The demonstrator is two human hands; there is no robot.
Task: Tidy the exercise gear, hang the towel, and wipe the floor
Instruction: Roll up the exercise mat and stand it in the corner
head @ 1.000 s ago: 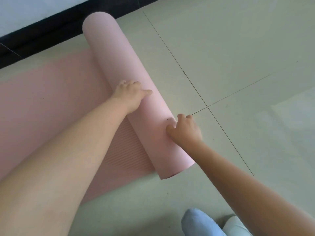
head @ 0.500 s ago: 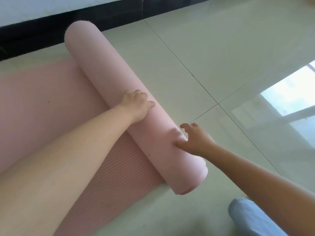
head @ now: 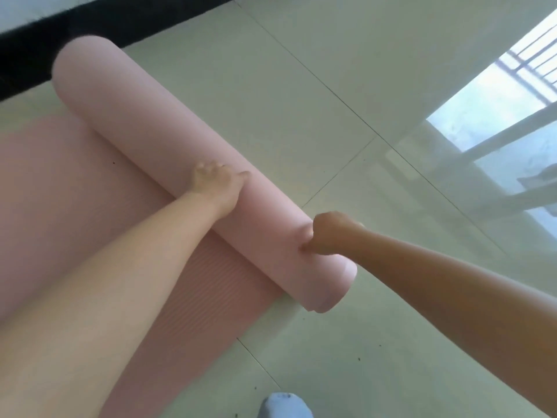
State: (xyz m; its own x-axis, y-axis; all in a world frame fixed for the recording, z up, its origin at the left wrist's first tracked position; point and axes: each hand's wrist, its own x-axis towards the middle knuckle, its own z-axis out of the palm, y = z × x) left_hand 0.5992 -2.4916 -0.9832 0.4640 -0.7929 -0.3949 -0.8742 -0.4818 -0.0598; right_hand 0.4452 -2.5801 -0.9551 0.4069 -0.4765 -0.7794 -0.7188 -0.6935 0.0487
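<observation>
Left hand [head: 215, 187] lies on top of the rolled part of the pink exercise mat [head: 168, 164], about midway along the roll; its fingers [head: 208, 168] are curled over the crest and the thumb extends toward the roll's near end, gripping the mat. Right hand [head: 327, 233] is at the near end of the roll, fingers bent round the far side and thumb pressed into the foam, which dents under it, so this hand also grips the mat. The mat is partly rolled: the roll lies diagonally on the tiled floor [head: 301, 86], with the unrolled ribbed portion spread flat beneath the left forearm. A dark skirting band [head: 90, 22] runs behind the roll's far end. A pale blue garment edge [head: 283, 405] shows at the bottom. Compared with half a second ago, the right hand has closed from a loose touch into a firm grasp; the left hand's hold is unchanged.
</observation>
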